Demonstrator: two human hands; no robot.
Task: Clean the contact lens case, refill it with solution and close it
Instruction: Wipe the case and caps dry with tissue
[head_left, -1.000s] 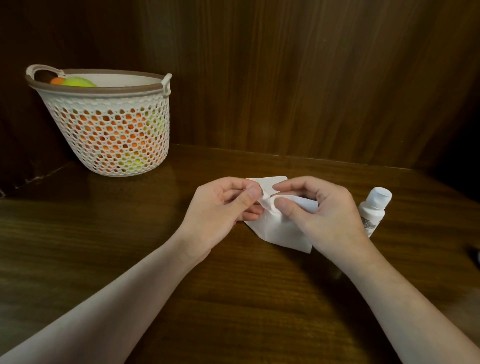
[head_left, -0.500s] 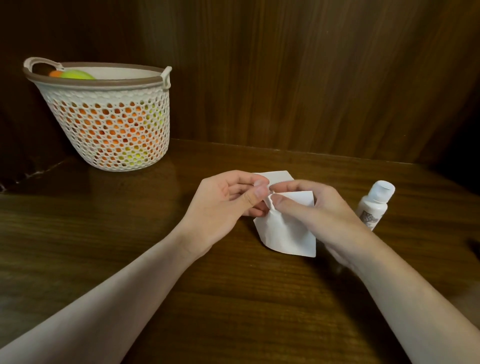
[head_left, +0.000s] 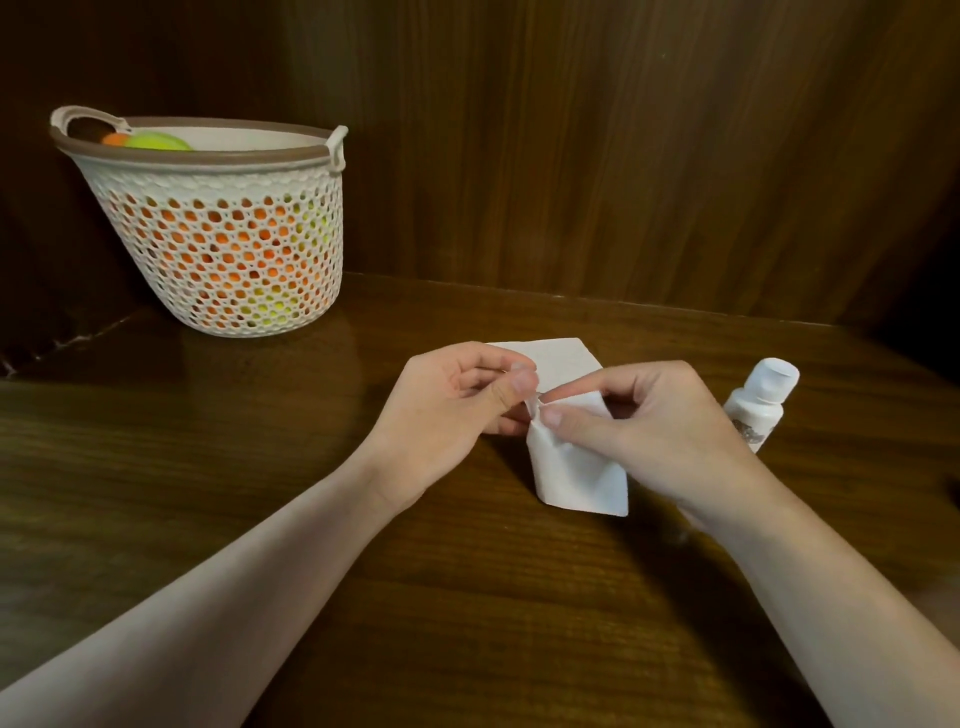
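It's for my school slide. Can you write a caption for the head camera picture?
Both hands, left hand and right hand, pinch a white tissue beside a white bottle.

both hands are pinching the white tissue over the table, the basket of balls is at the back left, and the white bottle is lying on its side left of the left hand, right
Not quite. The white bottle stands upright beyond the right hand, on the right side, not lying down left of the left hand. The head view shows it. The rest holds: both hands pinch the white tissue over the table, and the basket of balls sits at the back left.
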